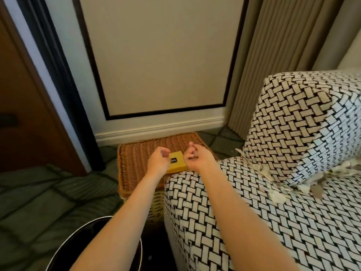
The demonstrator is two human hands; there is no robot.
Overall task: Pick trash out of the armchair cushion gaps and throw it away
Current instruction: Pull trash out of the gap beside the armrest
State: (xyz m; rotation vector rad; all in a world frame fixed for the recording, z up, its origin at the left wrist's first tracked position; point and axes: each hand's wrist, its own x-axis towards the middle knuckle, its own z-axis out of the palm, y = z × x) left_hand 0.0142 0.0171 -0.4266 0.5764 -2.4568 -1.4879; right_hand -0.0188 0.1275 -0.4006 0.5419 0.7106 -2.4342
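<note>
Currently my left hand (159, 160) hangs loose, empty, my right hand (195, 157) curled, contents unclear, beyond the armchair (254, 222), whose gap scraps (276, 194) need pinching next.

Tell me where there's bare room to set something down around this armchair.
Free: the left half of the wicker lid, between its left edge and the yellow box; the armrest top next to the lid; the front of the seat. Crowded: the gap under the cushion, strewn with white scraps and a brown piece.
</note>
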